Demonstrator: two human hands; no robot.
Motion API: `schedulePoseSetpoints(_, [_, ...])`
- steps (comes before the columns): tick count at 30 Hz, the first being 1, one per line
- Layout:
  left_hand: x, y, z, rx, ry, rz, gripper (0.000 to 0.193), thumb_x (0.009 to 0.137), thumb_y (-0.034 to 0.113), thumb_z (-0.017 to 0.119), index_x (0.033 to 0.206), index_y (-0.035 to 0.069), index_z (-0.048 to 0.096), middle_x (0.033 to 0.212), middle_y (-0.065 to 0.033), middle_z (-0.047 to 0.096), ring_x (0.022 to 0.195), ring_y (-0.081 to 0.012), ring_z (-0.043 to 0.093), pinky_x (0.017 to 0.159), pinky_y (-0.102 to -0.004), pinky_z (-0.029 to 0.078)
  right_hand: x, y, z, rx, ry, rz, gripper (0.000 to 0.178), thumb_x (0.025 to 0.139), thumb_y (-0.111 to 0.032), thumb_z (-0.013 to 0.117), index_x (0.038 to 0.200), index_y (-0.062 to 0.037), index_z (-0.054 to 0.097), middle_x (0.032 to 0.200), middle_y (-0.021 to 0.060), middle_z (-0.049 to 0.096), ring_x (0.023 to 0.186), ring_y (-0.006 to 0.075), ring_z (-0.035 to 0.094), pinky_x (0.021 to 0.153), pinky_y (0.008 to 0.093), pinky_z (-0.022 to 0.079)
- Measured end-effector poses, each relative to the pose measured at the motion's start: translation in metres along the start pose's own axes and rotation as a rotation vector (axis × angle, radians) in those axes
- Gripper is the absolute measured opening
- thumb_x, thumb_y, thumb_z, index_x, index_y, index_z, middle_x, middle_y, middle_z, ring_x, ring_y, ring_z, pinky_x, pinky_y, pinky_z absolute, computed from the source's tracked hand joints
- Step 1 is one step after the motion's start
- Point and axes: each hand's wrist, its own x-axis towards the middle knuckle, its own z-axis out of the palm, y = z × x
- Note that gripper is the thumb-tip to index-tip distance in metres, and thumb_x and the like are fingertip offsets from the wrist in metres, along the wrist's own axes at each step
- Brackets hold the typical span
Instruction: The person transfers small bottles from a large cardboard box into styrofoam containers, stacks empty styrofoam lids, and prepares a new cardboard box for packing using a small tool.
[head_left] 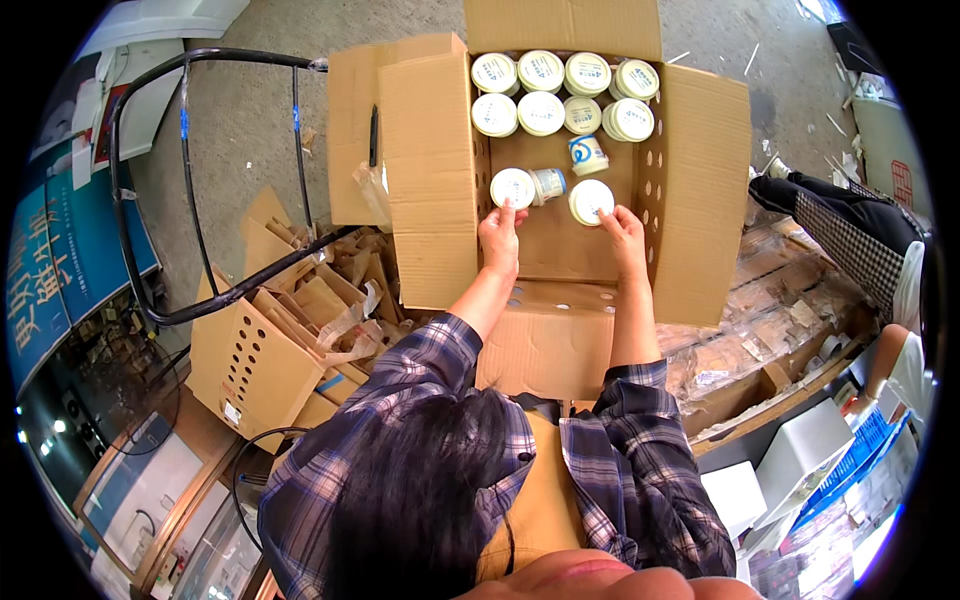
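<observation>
An open cardboard box [570,255] with its flaps folded out lies in front of me. My left hand [499,240] grips a white-lidded cup [512,188] at its near edge, over the left part of the box. To its right, my right hand [626,238] pinches another white-lidded cup [590,202] by its rim. Between the two, a blue-and-white cup [549,184] lies on its side. A further cup [588,154] is tipped over beyond it. Several white-lidded cups [541,114] stand upright in two rows at the box's far end.
A black metal handle frame [117,185] rises at the left, above a carton [255,360] of cardboard scraps. A black pen-like object [374,136] lies against cardboard left of the box. Wrapped stacks [740,350] lie at the right, near another person [860,205] and a blue basket [850,465].
</observation>
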Motion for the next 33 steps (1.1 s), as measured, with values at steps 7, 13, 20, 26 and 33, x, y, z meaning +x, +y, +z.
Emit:
schedulePoseSetpoints(7, [-0.004,-0.006,-0.005,-0.030,-0.196,-0.113,0.036,0.101,0.034,0.061,0.103,-0.001,0.069,0.098,-0.0076,0.072,0.097,-0.0156,0.066,0.090,-0.0295,0.051,-0.015,-0.002,-0.007,0.025,0.082,0.002,0.022,0.095,-0.024,0.068,0.084,-0.0068,0.062,0.082,-0.0035,0.061,0.079,0.0055,0.049,0.071,0.0252,0.039])
schedulePoseSetpoints(13, [0.029,0.020,0.028,0.366,-0.700,0.051,0.042,0.099,0.039,0.063,0.105,-0.002,0.071,0.096,-0.0040,0.067,0.093,-0.0127,0.058,0.089,-0.0305,0.045,-0.006,0.009,-0.016,0.441,0.273,0.173,0.035,0.098,-0.030,0.065,0.122,-0.0046,0.062,0.112,0.0037,0.064,0.099,0.0170,0.055,0.097,0.0449,0.050])
schedulePoseSetpoints(20, [0.038,0.032,0.047,0.603,-0.784,0.236,0.038,0.096,0.036,0.067,0.097,-0.002,0.073,0.089,-0.0041,0.061,0.084,-0.0147,0.058,0.079,-0.0321,0.048,-0.015,0.005,-0.013,0.657,0.238,0.068,0.035,0.101,-0.023,0.059,0.129,-0.0020,0.055,0.120,0.0067,0.064,0.112,0.0211,0.058,0.102,0.0568,0.047])
schedulePoseSetpoints(26, [0.039,0.042,0.077,0.799,-0.724,0.309,0.035,0.091,0.032,0.072,0.082,-0.002,0.072,0.084,-0.0085,0.061,0.079,-0.0178,0.058,0.073,-0.0329,0.047,-0.049,-0.017,-0.005,0.538,0.368,-0.099,0.033,0.103,-0.022,0.055,0.126,0.0022,0.056,0.120,0.0100,0.065,0.107,0.0191,0.064,0.100,0.0451,0.053])
schedulePoseSetpoints(33, [0.026,0.030,0.082,0.637,-0.687,0.434,0.040,0.085,0.035,0.075,0.071,-0.001,0.067,0.079,-0.0153,0.060,0.072,-0.0306,0.059,0.068,-0.0405,0.049,-0.075,-0.029,-0.005,0.493,0.358,-0.167,0.036,0.104,-0.023,0.054,0.128,0.0038,0.056,0.122,0.0125,0.065,0.110,0.0208,0.064,0.099,0.0403,0.052])
